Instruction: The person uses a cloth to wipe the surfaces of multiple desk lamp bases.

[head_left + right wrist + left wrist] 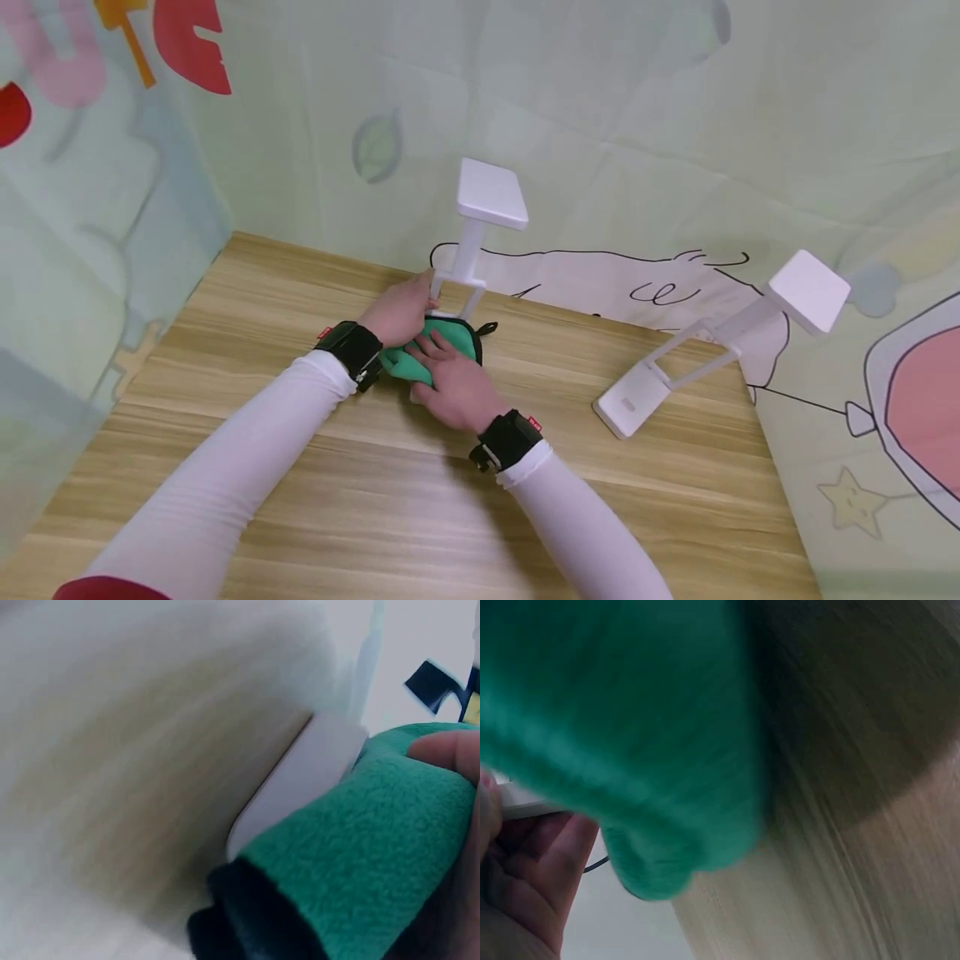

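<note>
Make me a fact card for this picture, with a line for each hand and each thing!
Left hand: holds a white stand
Right hand: fingers spread, pressing on the green cloth
Green cloth: black edge and loop, covering the stand's lower part
Second white stand: to the right, untouched
Table: wood-grain pattern
Backdrop: cartoon drawings, including a smiling star

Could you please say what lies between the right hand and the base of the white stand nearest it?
A green cloth lies between the right hand and that base, as the right wrist view shows.
</note>
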Demonstrator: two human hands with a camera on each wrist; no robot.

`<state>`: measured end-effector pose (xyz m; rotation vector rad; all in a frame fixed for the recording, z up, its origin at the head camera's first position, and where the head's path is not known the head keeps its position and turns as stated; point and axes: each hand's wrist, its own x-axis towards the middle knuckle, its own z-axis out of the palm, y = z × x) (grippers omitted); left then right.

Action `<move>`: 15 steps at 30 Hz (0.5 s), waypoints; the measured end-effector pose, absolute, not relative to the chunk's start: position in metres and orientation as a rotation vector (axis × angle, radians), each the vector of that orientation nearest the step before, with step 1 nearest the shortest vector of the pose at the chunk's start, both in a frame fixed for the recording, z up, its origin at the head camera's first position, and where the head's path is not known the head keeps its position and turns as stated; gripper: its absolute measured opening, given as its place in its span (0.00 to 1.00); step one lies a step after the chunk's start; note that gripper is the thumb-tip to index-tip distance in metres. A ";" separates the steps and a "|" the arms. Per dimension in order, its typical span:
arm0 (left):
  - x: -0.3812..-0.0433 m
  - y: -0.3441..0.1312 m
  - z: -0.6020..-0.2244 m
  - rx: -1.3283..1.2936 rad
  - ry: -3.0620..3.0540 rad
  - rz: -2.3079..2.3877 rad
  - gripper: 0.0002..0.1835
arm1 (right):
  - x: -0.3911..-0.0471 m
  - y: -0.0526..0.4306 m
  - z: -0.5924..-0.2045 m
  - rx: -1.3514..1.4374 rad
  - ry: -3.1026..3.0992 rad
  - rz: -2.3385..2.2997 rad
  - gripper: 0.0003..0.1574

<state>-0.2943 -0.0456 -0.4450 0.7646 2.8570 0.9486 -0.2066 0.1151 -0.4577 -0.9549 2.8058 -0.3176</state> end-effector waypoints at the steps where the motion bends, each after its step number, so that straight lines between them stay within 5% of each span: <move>1: -0.294 -0.045 -0.444 0.760 2.847 0.956 0.31 | -0.209 0.117 -0.458 -0.943 2.810 -0.330 0.37; 15: -0.297 -0.040 -0.447 0.793 2.875 0.935 0.26 | -0.199 0.137 -0.449 -0.774 2.825 -0.286 0.36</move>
